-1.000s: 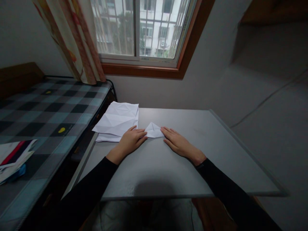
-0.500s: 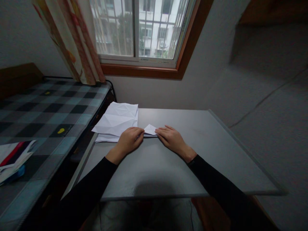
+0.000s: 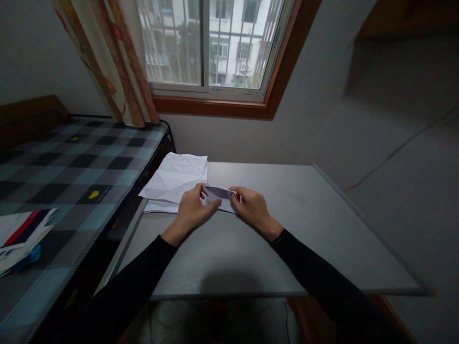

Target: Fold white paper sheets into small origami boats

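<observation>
Between my hands is a small folded sheet of white paper, its upper layer lifted so that a shaded inner face shows. My left hand grips its left end, the fingers behind the edge and the thumb along the front. My right hand pinches the right end between thumb and fingers. The paper's lower edge rests on or just over the grey table; I cannot tell which. Just beyond my left hand lies a pile of creased white paper sheets.
To the left stands a bed with a checked cover, bearing some papers near its edge. A window and a patterned curtain are beyond the table. A wall borders the table's right side.
The folded paper has gone from a flat, pointed shape to one with its upper layer raised. My fingers have shifted from pressing on it to gripping its two ends.
</observation>
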The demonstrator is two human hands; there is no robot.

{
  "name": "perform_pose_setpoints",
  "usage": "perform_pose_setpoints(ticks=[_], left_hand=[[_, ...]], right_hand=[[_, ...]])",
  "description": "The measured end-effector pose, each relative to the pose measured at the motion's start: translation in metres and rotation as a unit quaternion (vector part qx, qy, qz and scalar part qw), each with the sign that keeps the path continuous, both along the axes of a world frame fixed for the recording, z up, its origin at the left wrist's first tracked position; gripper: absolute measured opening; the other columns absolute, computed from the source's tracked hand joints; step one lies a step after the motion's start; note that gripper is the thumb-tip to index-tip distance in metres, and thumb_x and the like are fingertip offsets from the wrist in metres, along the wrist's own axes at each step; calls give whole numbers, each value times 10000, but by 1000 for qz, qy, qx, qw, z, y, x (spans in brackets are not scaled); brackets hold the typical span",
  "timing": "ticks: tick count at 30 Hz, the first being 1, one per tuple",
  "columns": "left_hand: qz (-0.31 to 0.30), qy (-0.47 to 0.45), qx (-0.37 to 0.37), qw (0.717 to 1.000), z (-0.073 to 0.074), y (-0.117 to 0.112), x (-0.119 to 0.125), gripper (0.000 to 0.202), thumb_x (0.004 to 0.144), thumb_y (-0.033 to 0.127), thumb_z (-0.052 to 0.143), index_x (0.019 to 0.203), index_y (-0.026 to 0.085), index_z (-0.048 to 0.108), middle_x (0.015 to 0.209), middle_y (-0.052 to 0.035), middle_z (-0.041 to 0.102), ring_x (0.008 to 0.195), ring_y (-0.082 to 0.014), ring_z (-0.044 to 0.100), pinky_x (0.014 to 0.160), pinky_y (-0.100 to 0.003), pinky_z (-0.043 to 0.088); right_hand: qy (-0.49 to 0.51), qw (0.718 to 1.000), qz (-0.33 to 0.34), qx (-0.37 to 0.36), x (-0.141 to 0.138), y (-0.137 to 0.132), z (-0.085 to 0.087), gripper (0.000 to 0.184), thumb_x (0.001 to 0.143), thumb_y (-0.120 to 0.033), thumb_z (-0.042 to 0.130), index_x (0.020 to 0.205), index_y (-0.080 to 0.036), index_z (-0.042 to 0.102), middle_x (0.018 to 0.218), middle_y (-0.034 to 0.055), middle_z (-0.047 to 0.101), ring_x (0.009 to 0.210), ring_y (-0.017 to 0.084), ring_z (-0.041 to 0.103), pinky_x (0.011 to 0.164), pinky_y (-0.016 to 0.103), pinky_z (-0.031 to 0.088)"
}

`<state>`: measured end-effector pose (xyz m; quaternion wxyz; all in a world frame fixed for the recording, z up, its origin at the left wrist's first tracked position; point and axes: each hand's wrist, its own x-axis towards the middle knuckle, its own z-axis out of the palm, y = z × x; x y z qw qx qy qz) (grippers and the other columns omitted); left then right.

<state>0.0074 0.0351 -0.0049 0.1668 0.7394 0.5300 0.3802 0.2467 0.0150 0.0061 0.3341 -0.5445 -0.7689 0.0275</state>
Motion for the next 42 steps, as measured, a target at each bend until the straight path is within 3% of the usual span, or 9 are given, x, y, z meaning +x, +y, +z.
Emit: perform_pose_setpoints(ticks=[3,5,12,17,24,29,34,39,42], left_hand=[[-31,51,11,998,1,-1,0,376,861,522,893,951,243,658,857,-16,752,839,-269,724,881,-431,541],[-48,74,26,996,0,0,-1,320,894,476,852,900,244,633,842,-19,743,835,-268,724,892,-435,535],[-81,39,18,996,-3,3,-5,104,963,300,732,1026,236,680,829,6,752,751,-215,724,890,-407,551],[-94,-43,-16,995,-5,5,-6,213,969,202,662,1164,247,737,1019,-28,798,762,-180,721,761,-329,564],[-98,-81,-30,991,-7,9,-8,286,985,168,551,1185,238,743,1122,-69,773,817,-181,725,724,-304,574],[-118,-26,-33,992,-4,9,-9,300,992,165,510,1091,239,784,949,-32,803,877,-223,744,880,-375,578],[-137,33,-2,990,-5,8,-9,265,1030,223,548,1039,238,812,1030,-59,799,1013,-260,743,1040,-461,540],[-136,122,60,981,-6,5,-10,117,997,277,723,1071,249,810,1240,-98,772,1138,-309,716,1089,-526,519],[-154,140,79,975,-6,7,-13,112,1025,265,710,1075,264,810,1280,-70,797,1172,-303,728,1220,-593,440]], right_hand=[[32,999,-8,-9,-2,1,-1,240,1052,-309,655,1226,-270,815,817,7,799,657,189,685,665,303,466],[45,999,-2,-12,-1,2,-2,245,1055,-328,643,1226,-275,809,807,7,795,643,189,687,648,300,474],[95,995,0,-21,6,6,-6,204,1034,-312,649,1182,-270,783,784,1,764,632,184,685,637,296,486],[141,989,11,-33,19,12,-11,230,976,-229,633,1150,-246,783,834,16,759,678,197,691,663,307,509],[166,974,127,-93,41,18,-13,252,1023,-260,598,1170,-239,803,1118,59,840,1003,251,769,953,394,596],[134,971,151,-128,54,19,-12,343,969,-198,603,1215,-249,837,1187,92,825,1096,267,762,1043,461,582],[82,980,159,-91,52,17,-11,233,1042,-273,644,1130,-241,857,1080,103,808,1054,283,724,1013,487,583],[35,981,181,-55,48,9,-9,208,1013,-318,752,1189,-256,842,1314,133,746,1186,298,698,1094,518,570],[18,977,206,-48,51,8,-10,247,1033,-317,747,1261,-270,828,1318,122,765,1193,296,707,1098,528,567]])
